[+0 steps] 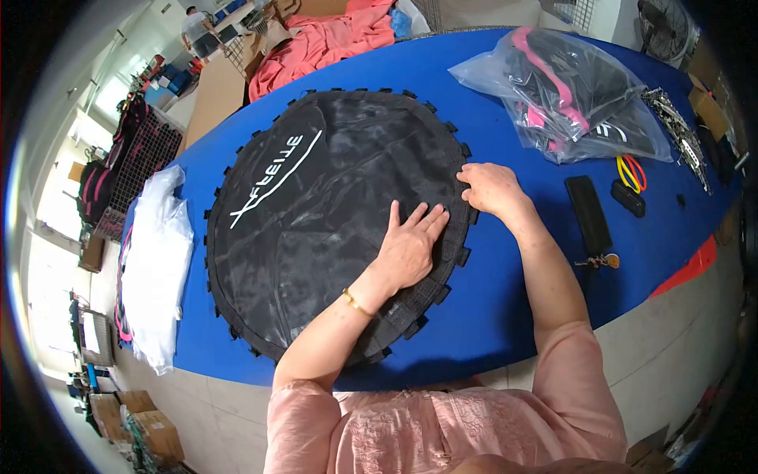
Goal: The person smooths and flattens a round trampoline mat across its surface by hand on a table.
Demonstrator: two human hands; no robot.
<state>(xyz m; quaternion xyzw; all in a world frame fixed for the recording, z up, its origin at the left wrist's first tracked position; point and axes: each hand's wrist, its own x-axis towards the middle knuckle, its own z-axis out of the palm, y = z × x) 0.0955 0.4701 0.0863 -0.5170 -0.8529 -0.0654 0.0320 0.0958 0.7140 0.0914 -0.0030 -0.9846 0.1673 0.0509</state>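
A round black mesh mat (316, 253) with white lettering and small black tabs around its rim lies flat on the blue table (505, 316). My left hand (410, 243) rests on the mat's lower right part, palm down and fingers spread; a yellow bracelet circles the wrist. At the mat's right edge, my right hand (491, 188) pinches the rim beside a tab, thumb and forefinger closed on it. Part of the rim is hidden under those fingers.
Clear plastic bags hold black and pink items (560, 95) at the back right. Metal pieces (681, 138), yellow and red loops (631, 172) and a black strip (588, 213) lie on the right. White plastic packaging (160, 268) is left. A person (197, 33) stands far behind.
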